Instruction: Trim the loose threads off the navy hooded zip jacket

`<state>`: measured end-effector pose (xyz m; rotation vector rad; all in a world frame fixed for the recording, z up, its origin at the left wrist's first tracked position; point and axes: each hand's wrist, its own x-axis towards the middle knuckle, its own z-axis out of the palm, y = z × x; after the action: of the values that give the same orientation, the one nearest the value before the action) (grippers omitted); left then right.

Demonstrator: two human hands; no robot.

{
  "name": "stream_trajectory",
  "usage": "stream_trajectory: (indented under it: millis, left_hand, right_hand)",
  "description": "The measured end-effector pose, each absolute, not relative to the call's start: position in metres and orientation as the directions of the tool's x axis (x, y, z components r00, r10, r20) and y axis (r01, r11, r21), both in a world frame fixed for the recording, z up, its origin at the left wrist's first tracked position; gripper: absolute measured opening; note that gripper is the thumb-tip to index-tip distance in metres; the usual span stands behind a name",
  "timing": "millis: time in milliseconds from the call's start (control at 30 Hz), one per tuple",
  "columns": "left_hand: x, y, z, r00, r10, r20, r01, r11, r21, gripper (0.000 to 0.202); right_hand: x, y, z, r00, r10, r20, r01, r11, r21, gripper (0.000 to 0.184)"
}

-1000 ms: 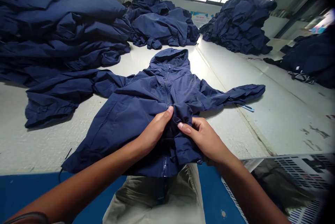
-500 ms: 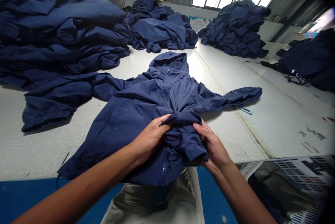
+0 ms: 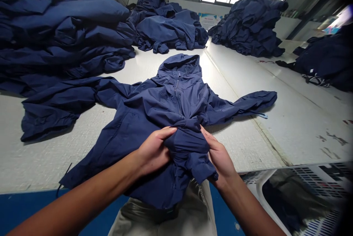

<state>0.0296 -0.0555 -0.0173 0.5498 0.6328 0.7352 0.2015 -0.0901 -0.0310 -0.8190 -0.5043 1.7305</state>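
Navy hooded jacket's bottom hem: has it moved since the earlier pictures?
Yes, toward the person: the navy hooded jacket's bottom hem now hangs further past the white table's near edge.

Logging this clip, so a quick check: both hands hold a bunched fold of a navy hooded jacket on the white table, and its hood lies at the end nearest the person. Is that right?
Not quite: the head view shows the hood of the navy jacket at the far end, away from the person. The rest stands: the left hand and right hand hold a bunched fold of it on the white table.
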Motion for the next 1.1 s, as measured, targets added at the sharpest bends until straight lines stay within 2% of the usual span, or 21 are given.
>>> stream_trajectory:
  millis: [100,200,267,300,333,367,433,533,600,667,733,833,900,1000,1033,1100]
  left_hand:
    - [0.027,-0.052,-0.018,0.599,0.728,-0.333,-0.398,0.632,0.665,0.024]
    - [0.025,-0.057,-0.01,0.631,0.753,-0.184,-0.309,0.463,0.831,0.039]
    - [0.019,-0.067,0.001,0.657,0.747,-0.097,-0.145,0.252,0.957,0.05]
    - [0.014,-0.074,0.009,0.669,0.74,-0.069,-0.042,0.13,0.991,0.054]
    - [0.009,-0.08,0.018,0.669,0.742,-0.05,0.062,0.012,0.998,0.059]
    - [0.005,-0.086,0.026,0.675,0.738,-0.018,0.141,-0.105,0.984,0.063]
    - [-0.002,-0.09,0.042,0.664,0.74,0.106,0.221,-0.33,0.918,0.064]
    - [0.002,-0.073,0.052,0.674,0.668,0.316,0.284,-0.628,0.725,0.052]
    - [0.01,-0.053,0.05,0.727,0.585,0.36,0.33,-0.757,0.564,0.049]
    - [0.02,-0.032,0.042,0.802,0.496,0.331,0.344,-0.838,0.423,0.057]
    - [0.03,-0.014,0.033,0.868,0.414,0.274,0.319,-0.888,0.331,0.058]
    - [0.046,0.005,0.02,0.921,0.336,0.197,0.28,-0.923,0.265,0.03]
    - [0.057,0.014,0.014,0.93,0.328,0.167,0.285,-0.929,0.235,0.033]
    - [0.071,0.027,0.01,0.92,0.373,0.122,0.345,-0.916,0.204,0.044]
    - [0.074,0.031,0.009,0.917,0.386,0.103,0.36,-0.91,0.204,0.047]
    - [0.077,0.038,0.007,0.921,0.386,0.053,0.368,-0.906,0.208,0.045]
  right_hand:
    - [0.2,-0.088,-0.033,-0.121,0.956,-0.267,-0.649,-0.28,-0.707,0.03]
    - [0.216,-0.092,-0.032,-0.044,0.98,-0.196,-0.549,-0.188,-0.814,0.026]
    - [0.237,-0.103,-0.024,-0.058,0.996,-0.062,-0.306,-0.077,-0.949,0.022]
    - [0.25,-0.111,-0.018,-0.102,0.995,0.019,-0.111,0.008,-0.994,0.021]
    - [0.263,-0.12,-0.012,-0.16,0.981,0.106,0.108,0.124,-0.986,0.02]
    - [0.275,-0.128,-0.004,-0.218,0.96,0.176,0.303,0.237,-0.923,0.016]
    - [0.294,-0.144,0.009,-0.243,0.912,0.332,0.538,0.411,-0.736,0.012]
    - [0.301,-0.156,0.022,-0.166,0.744,0.648,0.654,0.574,-0.492,0.032]
    - [0.294,-0.156,0.026,-0.199,0.664,0.721,0.647,0.642,-0.413,0.036]
    - [0.281,-0.152,0.026,-0.327,0.713,0.62,0.62,0.657,-0.429,0.034]
    - [0.268,-0.144,0.023,-0.447,0.806,0.387,0.668,0.589,-0.454,0.029]
    - [0.255,-0.132,0.019,-0.517,0.851,0.093,0.776,0.512,-0.368,0.027]
    - [0.25,-0.127,0.019,-0.574,0.819,0.005,0.761,0.536,-0.365,0.035]
    - [0.244,-0.132,0.02,-0.664,0.739,-0.119,0.667,0.511,-0.542,0.05]
    - [0.242,-0.136,0.02,-0.683,0.715,-0.15,0.643,0.492,-0.587,0.05]
    - [0.24,-0.148,0.016,-0.683,0.71,-0.171,0.644,0.476,-0.599,0.042]
